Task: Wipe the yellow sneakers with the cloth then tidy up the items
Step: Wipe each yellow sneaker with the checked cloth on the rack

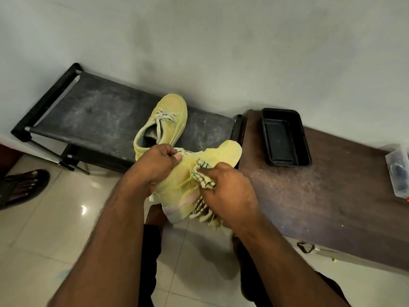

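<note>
My right hand [230, 191] is bunching the cloth [204, 178] in curled fingers and pressing it against the side of the sneaker [199, 171], which my left hand [155, 165] is gripping near the laces and collar, holding it in the air in front of me. The shoe is looking light, with a soft, yielding upper and a firmer sole, so I am judging the collar and sole edge the safest places to hold. The limp cloth needs keeping wadded. The second sneaker [163, 120] is lying on the dark stool [93, 111]; a black tray [285, 138] is sitting on the brown worktop [332, 196].
</note>
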The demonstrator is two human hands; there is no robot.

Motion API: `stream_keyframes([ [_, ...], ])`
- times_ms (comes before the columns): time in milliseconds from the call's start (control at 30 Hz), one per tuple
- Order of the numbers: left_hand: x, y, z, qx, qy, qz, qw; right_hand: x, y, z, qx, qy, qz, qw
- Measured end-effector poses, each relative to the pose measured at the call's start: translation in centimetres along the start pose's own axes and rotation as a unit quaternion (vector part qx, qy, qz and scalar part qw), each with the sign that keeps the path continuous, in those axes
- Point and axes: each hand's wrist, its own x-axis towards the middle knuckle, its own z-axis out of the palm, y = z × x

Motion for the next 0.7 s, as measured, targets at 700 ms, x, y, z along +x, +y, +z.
stream_keyframes([
  [700, 0.6, -0.5, 0.1, 0.018, 0.06, 0.003, 0.998, -0.5, -0.5, 0.0, -0.095, -0.012, -0.11, 0.989],
])
